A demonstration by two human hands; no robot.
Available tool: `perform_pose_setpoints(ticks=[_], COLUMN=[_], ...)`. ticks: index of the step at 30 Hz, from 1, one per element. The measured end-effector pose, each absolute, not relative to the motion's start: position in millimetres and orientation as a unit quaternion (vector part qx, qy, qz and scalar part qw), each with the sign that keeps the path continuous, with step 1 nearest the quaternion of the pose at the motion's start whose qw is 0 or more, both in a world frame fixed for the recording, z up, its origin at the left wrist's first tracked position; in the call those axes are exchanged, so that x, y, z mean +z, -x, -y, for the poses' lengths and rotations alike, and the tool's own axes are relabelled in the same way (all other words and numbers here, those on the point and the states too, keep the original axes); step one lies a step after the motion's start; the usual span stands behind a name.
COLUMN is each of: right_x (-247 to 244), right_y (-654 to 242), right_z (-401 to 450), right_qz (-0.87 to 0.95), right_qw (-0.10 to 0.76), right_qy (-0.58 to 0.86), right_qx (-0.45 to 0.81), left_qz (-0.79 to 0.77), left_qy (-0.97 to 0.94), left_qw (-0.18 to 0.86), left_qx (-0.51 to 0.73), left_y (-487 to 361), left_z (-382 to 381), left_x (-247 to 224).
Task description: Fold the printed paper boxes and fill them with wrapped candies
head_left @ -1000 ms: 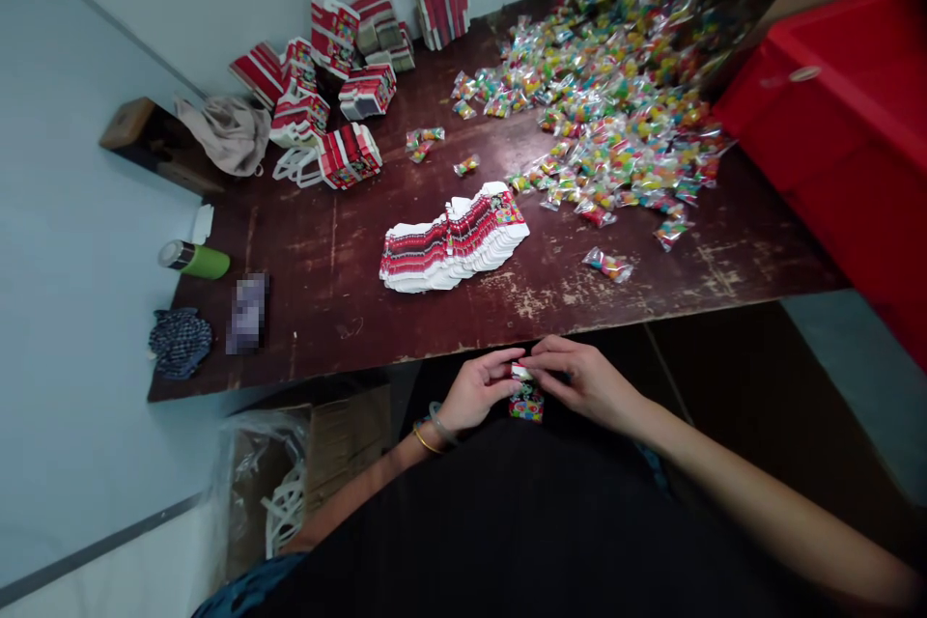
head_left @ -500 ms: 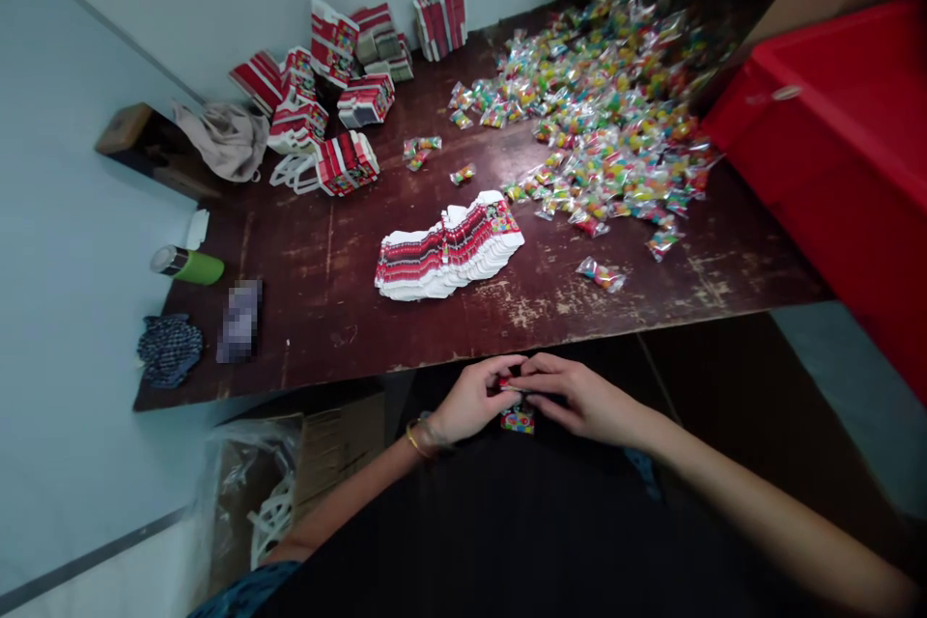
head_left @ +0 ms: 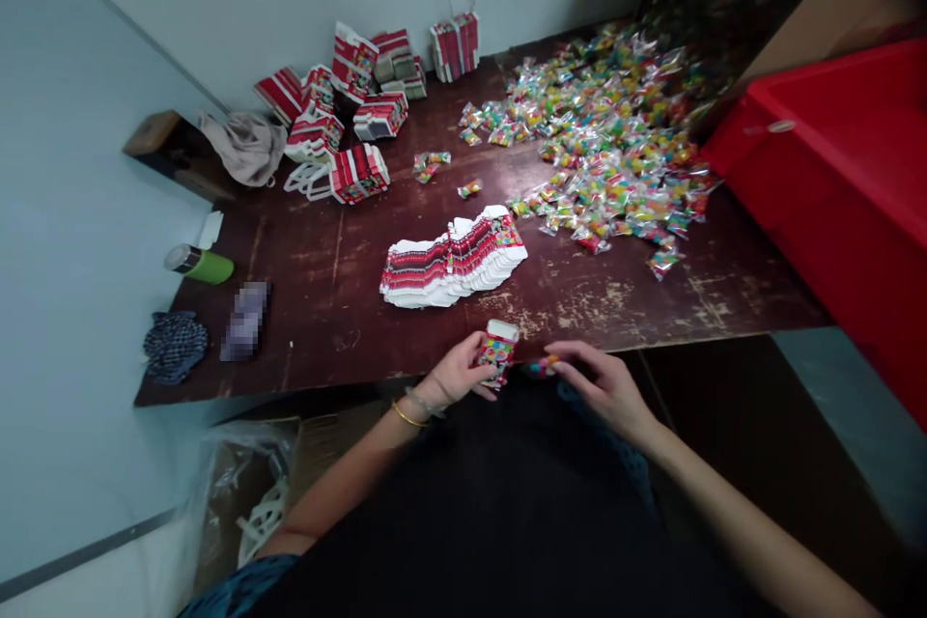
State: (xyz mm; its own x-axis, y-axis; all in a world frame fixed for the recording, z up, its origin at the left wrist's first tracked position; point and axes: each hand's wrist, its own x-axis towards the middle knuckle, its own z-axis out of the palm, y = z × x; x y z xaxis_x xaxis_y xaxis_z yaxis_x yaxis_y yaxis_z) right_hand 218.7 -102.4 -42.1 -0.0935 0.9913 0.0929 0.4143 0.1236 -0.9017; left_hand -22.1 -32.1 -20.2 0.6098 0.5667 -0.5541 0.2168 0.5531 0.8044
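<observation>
My left hand (head_left: 458, 372) grips a small printed candy box (head_left: 498, 348) by its side, just off the table's near edge. The box's upper end faces away from me and looks open, with white inside. To its right, my right hand (head_left: 598, 381) pinches a clear packet of coloured candies (head_left: 542, 366) between thumb and fingers, apart from the box. Beyond both hands a fanned row of flat candy boxes (head_left: 453, 259) lies on the table. A large heap of candy packets (head_left: 608, 135) spreads over the table's far right.
Bundled flat boxes (head_left: 360, 172) stand at the back left. A red bin (head_left: 818, 174) borders the right side. On the left are a green bottle (head_left: 207, 266), a checked cloth (head_left: 174, 346) and a wooden block (head_left: 174, 150). The brown table (head_left: 325, 309) has a worn front edge.
My hands have moved apart. The box, formerly between both hands, is now upright in my left hand. My right hand now holds a candy packet; the lone one near the table's front edge is gone.
</observation>
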Motion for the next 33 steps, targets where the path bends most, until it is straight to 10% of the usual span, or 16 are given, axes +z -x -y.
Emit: perform_pose_setpoints(ticks=[13, 19, 33], right_x=[-12.3, -34.7, -28.7], right_y=[-210.8, -188.9, -196.8], right_z=[56.9, 78.8, 89.8], right_qz=[0.805, 0.664, 0.331], right_qw=[0.278, 0.408, 0.401], right_qy=[0.473, 0.616, 0.466], right_qx=[0.225, 0.113, 0.716], left_qz=[-0.383, -0.393, -0.411], left_qy=[-0.522, -0.454, -0.444], left_qw=[0.757, 0.792, 0.779], left_qx=[0.090, 0.112, 0.165], left_y=[-6.9, -14.1, -16.3], left_z=[54.5, 70.7, 55.0], left_x=[-22.3, -32.9, -25.3])
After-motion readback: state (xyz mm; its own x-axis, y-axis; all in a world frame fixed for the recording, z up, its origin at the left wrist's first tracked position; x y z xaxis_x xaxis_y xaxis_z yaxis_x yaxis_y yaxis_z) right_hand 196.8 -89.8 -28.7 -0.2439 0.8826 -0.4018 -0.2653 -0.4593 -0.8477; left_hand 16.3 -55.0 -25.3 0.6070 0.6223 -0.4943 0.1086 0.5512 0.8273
